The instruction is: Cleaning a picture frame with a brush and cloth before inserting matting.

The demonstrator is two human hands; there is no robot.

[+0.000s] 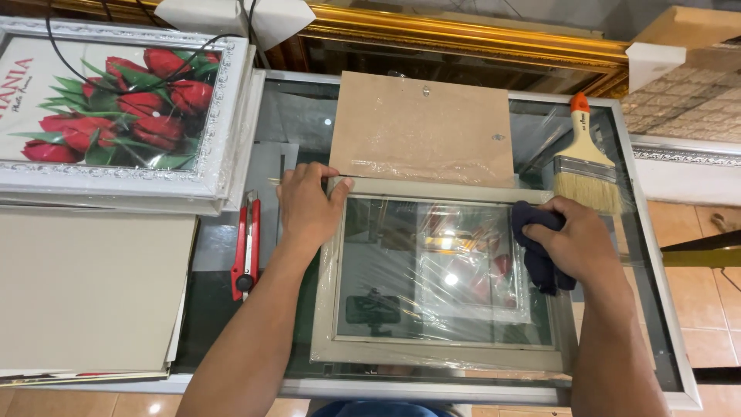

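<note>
On the glass worktop (641, 255), the left hand (307, 205) presses spread fingers (337, 188) on the top-left corner of the grey, plastic-wrapped picture frame (440, 351) (long axis left-right); the right hand (580, 241) bunches a dark cloth (538, 259) at its right edge.

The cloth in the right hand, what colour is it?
Dark navy blue cloth, bunched in the right hand; the head view shows it.

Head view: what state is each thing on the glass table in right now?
Picture frame: lying flat, glass in, wrapped in clear film.
Backing board: out of the frame, lying above it.
Dark cloth: bunched in the right hand, on the glass.
Left hand: pressing the frame's top-left corner.
Paintbrush: lying unused.
Red utility knife: lying unused.
</note>
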